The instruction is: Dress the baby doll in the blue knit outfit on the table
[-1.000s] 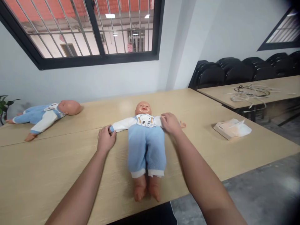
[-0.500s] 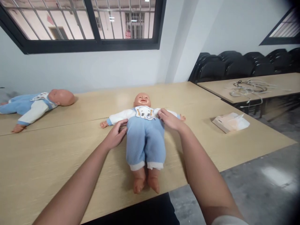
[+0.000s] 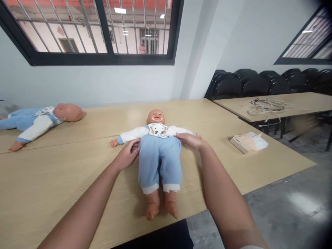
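A baby doll (image 3: 160,152) in blue trousers and a white-sleeved top lies on its back, arms spread, feet toward me. Its bib (image 3: 158,131) shows an elephant's face. My left hand (image 3: 127,155) holds the doll's side at the waist, its fingers curled against the blue cloth. On the opposite side, my right hand (image 3: 190,140) grips the doll just below its armpit, with the fingertips at the edge of the chest. Parts of the fingers on both hands are hidden. The doll rests on a pale wooden table (image 3: 109,180).
A second doll (image 3: 33,119) in similar clothes lies at the far left. An open box with white tissue (image 3: 249,142) stands on the right. Tangled cables (image 3: 267,105) lie on another table, before stacked black chairs (image 3: 228,84). The table's front edge is close to the doll's feet.
The view has tilted up slightly, so everything sits lower. My right hand has slid a little off the chest toward the doll's side. The left hand stays at the waist.
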